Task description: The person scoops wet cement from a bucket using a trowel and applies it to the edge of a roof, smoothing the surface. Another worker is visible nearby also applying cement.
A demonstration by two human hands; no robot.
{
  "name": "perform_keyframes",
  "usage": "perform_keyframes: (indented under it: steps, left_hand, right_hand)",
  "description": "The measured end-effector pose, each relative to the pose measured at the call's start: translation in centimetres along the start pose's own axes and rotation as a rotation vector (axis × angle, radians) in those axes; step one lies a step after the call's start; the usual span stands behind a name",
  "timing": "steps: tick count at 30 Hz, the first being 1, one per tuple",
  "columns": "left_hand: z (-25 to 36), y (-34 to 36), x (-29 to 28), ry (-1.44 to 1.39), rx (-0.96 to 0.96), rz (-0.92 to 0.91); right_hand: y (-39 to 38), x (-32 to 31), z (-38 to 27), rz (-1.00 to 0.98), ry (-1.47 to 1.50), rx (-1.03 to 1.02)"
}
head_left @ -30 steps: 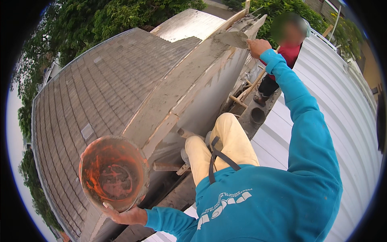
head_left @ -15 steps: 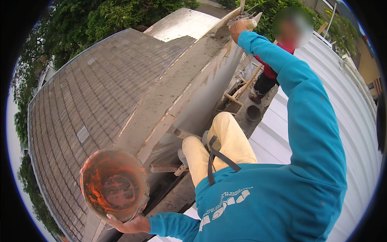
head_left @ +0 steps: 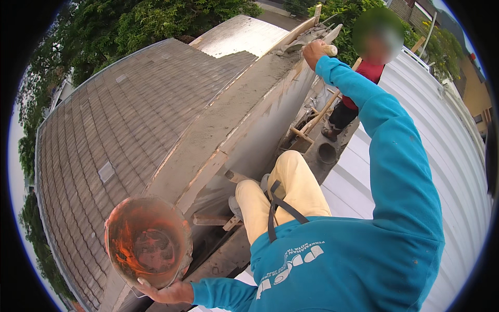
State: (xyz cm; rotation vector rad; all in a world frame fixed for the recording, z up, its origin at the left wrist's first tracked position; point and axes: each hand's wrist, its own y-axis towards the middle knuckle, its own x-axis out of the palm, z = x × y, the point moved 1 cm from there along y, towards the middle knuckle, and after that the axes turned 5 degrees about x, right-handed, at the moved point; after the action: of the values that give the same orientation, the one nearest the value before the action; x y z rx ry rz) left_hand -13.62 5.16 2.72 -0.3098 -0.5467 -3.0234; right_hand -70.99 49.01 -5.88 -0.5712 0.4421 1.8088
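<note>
My left hand [head_left: 169, 292] grips the lower rim of an orange bucket [head_left: 120, 229], tilted so its inside shows, smeared with grey mortar. The bucket is at the near end of a long wall top [head_left: 208, 127] coated in wet grey mortar. Far up, at the other end of that wall, my right hand [head_left: 313, 53] is closed round a trowel by its pale handle [head_left: 330, 50]. The trowel's blade is mostly hidden, close to a rough heap of mortar [head_left: 299, 46]. Wooden form boards [head_left: 228, 140] run along the wall's edges.
A brown tiled roof [head_left: 119, 125] slopes off left of the wall. White corrugated roofing [head_left: 442, 140] lies to the right. A co-worker in a red top [head_left: 370, 71] stands on the scaffold beyond my knees, near a dark bucket [head_left: 327, 153] and wooden poles [head_left: 317, 119].
My right hand with the trowel has shifted slightly right and down, and less of the blade shows. The bucket in my left hand is nearly where it was. The view has shifted slightly.
</note>
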Motion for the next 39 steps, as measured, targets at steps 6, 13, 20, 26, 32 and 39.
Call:
perform_keyframes:
  steps: [6,13,20,26,32,39]
  left_hand:
    - [-0.5,1.0,-2.8,0.038,0.035,0.011]
    - [0.6,-0.5,-0.6,0.037,0.009,0.012]
    - [0.7,1.1,-4.3,0.169,0.102,-0.016]
    - [1.5,-0.1,-1.4,-0.096,-0.039,0.101]
    - [1.4,-0.5,0.3,-0.157,-0.076,0.010]
    - [0.6,0.2,0.9,-0.286,-0.117,-0.117]
  right_hand:
    - [-0.1,-6.1,5.9,0.161,0.066,0.022]
    - [0.4,-5.4,-0.2,0.218,-0.025,-0.027]
    - [-0.8,-4.0,2.3,0.384,0.340,0.077]
    - [-6.1,-3.4,2.8,0.162,0.560,0.034]
    - [-8.7,1.7,-2.1,0.151,1.056,0.076]
    - [-15.7,-8.6,-5.7,-0.181,1.749,-0.209]
